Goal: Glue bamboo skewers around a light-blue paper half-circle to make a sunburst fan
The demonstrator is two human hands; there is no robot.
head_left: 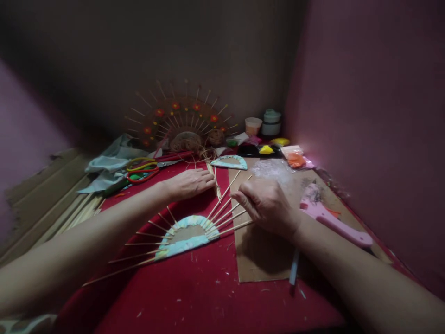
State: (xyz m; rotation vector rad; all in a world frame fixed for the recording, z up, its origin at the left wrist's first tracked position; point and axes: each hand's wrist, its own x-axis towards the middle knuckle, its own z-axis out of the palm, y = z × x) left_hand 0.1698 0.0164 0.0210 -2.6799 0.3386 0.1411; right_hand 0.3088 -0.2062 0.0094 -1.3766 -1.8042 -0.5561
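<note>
A pale blue half-round piece [187, 235] lies on the red cloth [194, 292] with several thin wooden sticks [225, 213] fanning out from it. My right hand [266, 204] rests at the outer ends of the right-hand sticks, fingers curled and touching them. My left hand [189, 183] lies flat on the cloth just beyond the fan, fingertips near a bundle of loose sticks [213, 178]. Whether either hand pinches a stick is hard to tell.
A finished fan [181, 118] with red flowers stands at the back. Scissors [149, 168], a second blue half-round [229, 162], a cardboard sheet [274, 250], a pink tool [330, 218], colored clay lumps [266, 149], cups [253, 125] and grey cloth [111, 162] surround the work.
</note>
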